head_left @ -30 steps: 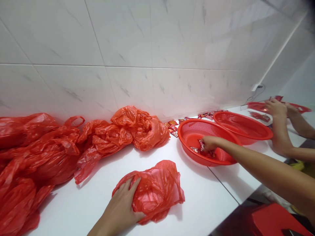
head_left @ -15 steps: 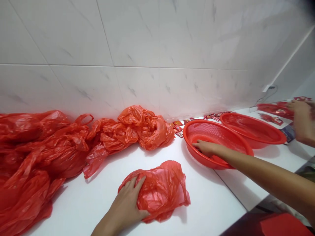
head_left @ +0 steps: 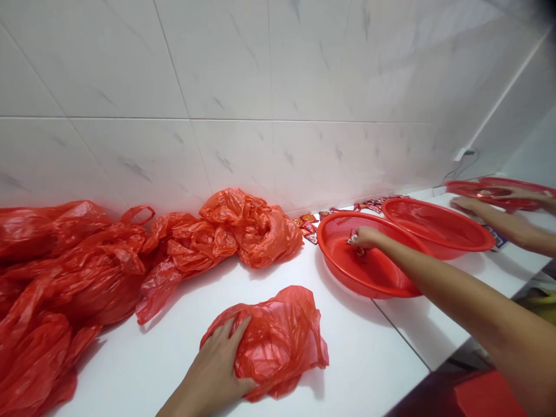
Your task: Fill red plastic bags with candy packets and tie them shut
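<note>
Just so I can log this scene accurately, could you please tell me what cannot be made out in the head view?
In the head view:
The wrapped packet: the right hand covers most of it.
The small packets by the wall: too small to read.
The far red basket: a co-worker's hands hide its inside.
The red object: cut off by the bottom edge.

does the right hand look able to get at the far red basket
Probably yes. The right hand is over the near red basket, pinching a small wrapped packet, and the far red basket sits right beside it. Only the near basket's rim seems to lie between, so a short lift should do.
</note>
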### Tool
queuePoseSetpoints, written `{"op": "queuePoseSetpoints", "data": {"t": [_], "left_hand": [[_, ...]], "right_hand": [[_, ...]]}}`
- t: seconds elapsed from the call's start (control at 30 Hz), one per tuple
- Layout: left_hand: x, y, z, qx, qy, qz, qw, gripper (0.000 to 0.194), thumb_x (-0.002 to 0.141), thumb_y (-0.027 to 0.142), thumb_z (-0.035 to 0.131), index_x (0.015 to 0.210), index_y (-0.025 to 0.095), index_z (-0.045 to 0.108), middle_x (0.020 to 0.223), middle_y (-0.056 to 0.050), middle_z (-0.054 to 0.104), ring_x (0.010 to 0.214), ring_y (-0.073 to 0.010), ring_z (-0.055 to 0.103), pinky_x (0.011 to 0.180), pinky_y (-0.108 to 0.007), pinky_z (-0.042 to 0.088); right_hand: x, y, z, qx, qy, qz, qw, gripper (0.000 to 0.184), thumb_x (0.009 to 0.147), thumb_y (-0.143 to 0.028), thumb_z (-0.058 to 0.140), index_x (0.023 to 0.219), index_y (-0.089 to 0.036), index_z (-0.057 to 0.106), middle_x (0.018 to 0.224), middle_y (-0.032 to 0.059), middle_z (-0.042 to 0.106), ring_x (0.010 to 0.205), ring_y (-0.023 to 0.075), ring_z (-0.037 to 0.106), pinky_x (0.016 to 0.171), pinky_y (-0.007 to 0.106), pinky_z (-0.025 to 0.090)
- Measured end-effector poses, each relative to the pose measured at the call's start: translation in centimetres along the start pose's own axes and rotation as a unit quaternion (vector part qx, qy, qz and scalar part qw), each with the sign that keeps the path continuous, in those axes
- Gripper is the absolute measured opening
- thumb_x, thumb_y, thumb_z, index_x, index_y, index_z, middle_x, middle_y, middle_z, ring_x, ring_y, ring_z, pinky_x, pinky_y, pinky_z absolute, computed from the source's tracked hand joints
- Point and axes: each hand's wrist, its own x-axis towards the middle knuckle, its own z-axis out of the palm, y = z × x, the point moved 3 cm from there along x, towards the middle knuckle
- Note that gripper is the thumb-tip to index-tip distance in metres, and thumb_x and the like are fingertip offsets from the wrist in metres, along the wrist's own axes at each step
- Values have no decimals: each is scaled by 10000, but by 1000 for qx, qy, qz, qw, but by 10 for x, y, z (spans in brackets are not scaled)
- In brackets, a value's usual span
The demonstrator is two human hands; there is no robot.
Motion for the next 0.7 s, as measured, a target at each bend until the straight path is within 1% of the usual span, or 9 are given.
{"op": "queuePoseSetpoints", "data": {"t": [0.07,0.17,0.23,0.33,0.4,0.5,0.63,0.67,0.7], "left_hand": [[0,0,0,1,-3,-5,1000,1144,639,343,735,1695,225,313,1769,-103,270,1643,-342,247,1324,-466,273],[1,0,1,1,-7,-3,1000,1153,636,347,748,1695,227,311,1772,-103,262,1645,-349,235,1329,-468,264],[1,0,1,5,-7,1,1000,1156,648,358,744,1702,221,290,1779,-102,240,1649,-340,225,1331,-460,262],[1,0,0,10,-9,-5,1000,1152,654,338,728,1707,222,273,1782,-97,234,1652,-331,218,1333,-453,262],[1,0,-1,8,-15,-12,1000,1165,641,325,731,1707,227,273,1782,-99,236,1650,-338,223,1332,-458,263],[0,3,-3,2,-19,-12,1000,1170,635,338,743,1704,223,280,1782,-108,237,1649,-348,222,1332,-463,261],[-1,6,-6,-2,-11,-8,1000,1138,651,311,724,1701,223,294,1778,-106,252,1645,-355,233,1332,-472,266],[-1,6,-7,-3,-11,-9,1000,1134,654,308,721,1701,222,293,1778,-108,251,1643,-359,238,1330,-475,272],[-1,7,-7,-5,-12,-9,1000,1133,656,308,721,1701,219,293,1779,-111,248,1642,-361,241,1328,-477,274]], "right_hand": [[6,4,1,-5,-22,20,1000,139,864,-299,734,843,-176,674,695,109,704,710,261,706,661,338,565],[12,2,13,-21,-65,35,997,169,791,-271,814,767,-174,677,667,121,697,690,300,713,682,408,587],[13,-1,18,-32,-79,34,996,193,726,-217,858,753,-182,670,668,111,690,720,321,720,713,440,595],[11,-5,16,-42,-85,17,995,232,672,-133,862,747,-196,652,669,84,674,786,322,720,759,437,600],[4,-7,12,-39,-94,4,995,229,672,-126,844,771,-193,649,682,76,678,790,311,721,753,418,602],[-12,-9,15,-26,-139,-8,990,248,659,-132,836,837,-170,668,714,74,700,737,291,733,699,386,610],[-40,-12,37,-23,-198,-15,980,425,576,-73,860,957,-201,720,770,58,723,694,291,736,664,388,614],[-46,-13,44,-23,-202,-17,979,464,574,-62,859,989,-223,730,794,57,729,700,296,738,667,397,612],[-50,-13,48,-17,-189,-16,982,482,576,-58,858,1004,-244,739,813,58,732,707,302,739,671,404,608]]}}
